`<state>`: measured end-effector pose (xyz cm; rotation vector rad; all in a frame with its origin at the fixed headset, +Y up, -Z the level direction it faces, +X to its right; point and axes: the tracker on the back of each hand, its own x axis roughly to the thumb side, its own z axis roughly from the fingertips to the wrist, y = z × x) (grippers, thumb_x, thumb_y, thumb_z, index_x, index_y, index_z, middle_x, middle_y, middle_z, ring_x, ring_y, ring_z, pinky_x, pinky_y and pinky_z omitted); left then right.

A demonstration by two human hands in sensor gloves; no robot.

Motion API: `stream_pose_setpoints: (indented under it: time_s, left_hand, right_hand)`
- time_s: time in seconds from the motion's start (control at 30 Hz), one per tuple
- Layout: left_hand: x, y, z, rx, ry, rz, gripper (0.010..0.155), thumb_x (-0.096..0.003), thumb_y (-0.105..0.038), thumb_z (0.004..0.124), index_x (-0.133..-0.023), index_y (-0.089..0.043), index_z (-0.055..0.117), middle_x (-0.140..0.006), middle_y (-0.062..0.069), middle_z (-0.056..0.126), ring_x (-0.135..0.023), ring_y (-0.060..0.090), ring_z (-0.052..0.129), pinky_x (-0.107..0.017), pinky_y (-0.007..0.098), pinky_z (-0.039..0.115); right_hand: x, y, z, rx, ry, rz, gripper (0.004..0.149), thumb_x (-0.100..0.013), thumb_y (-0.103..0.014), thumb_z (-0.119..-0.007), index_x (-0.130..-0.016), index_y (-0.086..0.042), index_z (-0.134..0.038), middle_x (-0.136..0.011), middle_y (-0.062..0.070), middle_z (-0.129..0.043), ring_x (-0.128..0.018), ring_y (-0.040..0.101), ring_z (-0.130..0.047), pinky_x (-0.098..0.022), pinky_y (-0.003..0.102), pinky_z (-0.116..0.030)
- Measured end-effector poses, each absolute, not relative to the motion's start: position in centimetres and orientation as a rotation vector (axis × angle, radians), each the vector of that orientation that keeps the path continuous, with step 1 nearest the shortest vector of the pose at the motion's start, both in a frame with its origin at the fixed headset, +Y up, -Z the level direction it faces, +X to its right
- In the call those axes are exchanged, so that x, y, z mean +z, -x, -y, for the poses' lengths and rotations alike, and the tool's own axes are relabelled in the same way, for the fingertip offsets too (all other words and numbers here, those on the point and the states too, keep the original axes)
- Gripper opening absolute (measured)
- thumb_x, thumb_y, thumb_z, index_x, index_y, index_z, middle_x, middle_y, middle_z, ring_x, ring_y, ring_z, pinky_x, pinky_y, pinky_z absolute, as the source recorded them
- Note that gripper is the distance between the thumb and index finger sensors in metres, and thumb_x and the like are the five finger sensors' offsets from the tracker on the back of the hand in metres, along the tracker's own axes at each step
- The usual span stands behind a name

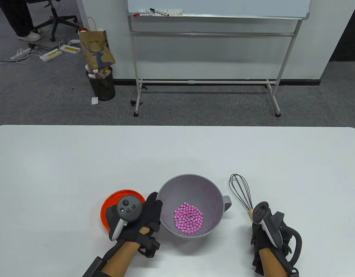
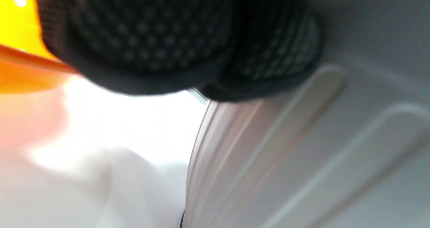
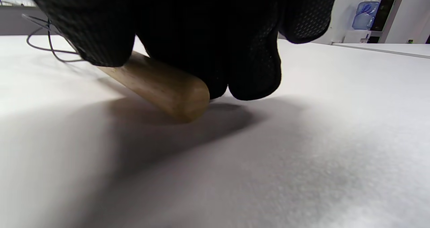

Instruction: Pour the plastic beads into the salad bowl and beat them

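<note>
A grey salad bowl (image 1: 194, 184) with a side handle stands near the table's front edge, and a heap of pink plastic beads (image 1: 188, 217) lies in its bottom. My left hand (image 1: 150, 213) cups the bowl's left outer wall, fingers up at the rim; the left wrist view shows the glove (image 2: 168, 46) pressed on the ribbed wall (image 2: 302, 154). A dark wire whisk (image 1: 240, 189) lies to the right of the bowl. My right hand (image 1: 262, 230) closes over its wooden handle (image 3: 168, 86), whose end touches the table.
An empty orange bowl (image 1: 108, 206) sits under my left wrist, just left of the salad bowl. The white table (image 1: 79, 161) stretches away to the far edge. A whiteboard stand and a waste bin stand on the floor beyond.
</note>
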<state>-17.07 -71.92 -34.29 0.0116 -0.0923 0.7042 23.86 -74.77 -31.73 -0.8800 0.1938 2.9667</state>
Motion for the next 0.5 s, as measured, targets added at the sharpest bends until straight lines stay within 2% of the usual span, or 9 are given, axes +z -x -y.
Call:
stream_pose_setpoints:
  time_s: [0.1,0.27,0.33,0.37,0.43,0.5]
  left_hand:
    - [-34.0,17.9,71.3,0.711,-0.007,0.092,0.065,-0.0511,-0.058,0.063,-0.098,-0.013,0.071,-0.035,-0.006,0.107,-0.018,0.017,0.106,-0.04,0.046,0.088]
    - [-33.5,19.5,67.9,0.556,-0.112,0.099,0.066,-0.0506,-0.06,0.064,-0.098,-0.015,0.071,-0.046,-0.002,0.108,-0.03,0.021,0.108,-0.045,0.049,0.085]
    - [-32.5,19.7,66.3,0.467,-0.187,0.143,0.066,-0.0504,-0.06,0.065,-0.1,-0.017,0.07,-0.062,0.003,0.106,-0.046,0.028,0.107,-0.052,0.054,0.08]
    - [-31.8,19.6,65.5,0.394,-0.239,0.187,0.066,-0.0505,-0.06,0.065,-0.101,-0.018,0.068,-0.074,0.006,0.102,-0.059,0.033,0.104,-0.058,0.058,0.074]
    - [-30.4,19.3,65.1,0.237,-0.312,0.259,0.067,-0.0506,-0.063,0.064,-0.105,-0.024,0.063,-0.1,0.007,0.086,-0.087,0.037,0.089,-0.067,0.07,0.058]
    - [-29.2,19.0,65.7,0.112,-0.361,0.295,0.069,-0.0504,-0.067,0.061,-0.108,-0.029,0.059,-0.113,0.007,0.073,-0.101,0.04,0.074,-0.069,0.076,0.045]
  right_hand:
    - [-31.3,-23.7,73.5,2.918,0.819,-0.125,0.059,-0.045,-0.054,-0.083,-0.094,-0.021,-0.084,-0.089,0.008,-0.092,-0.075,0.034,-0.097,-0.069,0.056,-0.063]
    - [-30.0,-21.8,69.1,2.845,0.622,0.143,0.062,-0.044,-0.055,-0.083,-0.097,-0.023,-0.08,-0.096,0.009,-0.086,-0.083,0.036,-0.092,-0.071,0.057,-0.059]
    - [-29.1,-20.9,67.2,2.806,0.524,0.291,0.063,-0.044,-0.055,-0.083,-0.098,-0.023,-0.078,-0.098,0.009,-0.083,-0.086,0.037,-0.089,-0.072,0.058,-0.057]
    - [-28.6,-20.3,66.4,2.789,0.439,0.347,0.064,-0.044,-0.055,-0.082,-0.099,-0.023,-0.076,-0.1,0.009,-0.08,-0.089,0.037,-0.087,-0.072,0.059,-0.056]
    - [-27.8,-19.3,65.8,2.767,0.26,0.356,0.066,-0.045,-0.056,-0.081,-0.102,-0.026,-0.071,-0.107,0.008,-0.071,-0.097,0.036,-0.078,-0.075,0.061,-0.05]
    - [-26.9,-18.4,66.1,2.755,0.148,0.353,0.069,-0.044,-0.059,-0.08,-0.105,-0.028,-0.067,-0.112,0.007,-0.063,-0.102,0.036,-0.072,-0.076,0.061,-0.048]
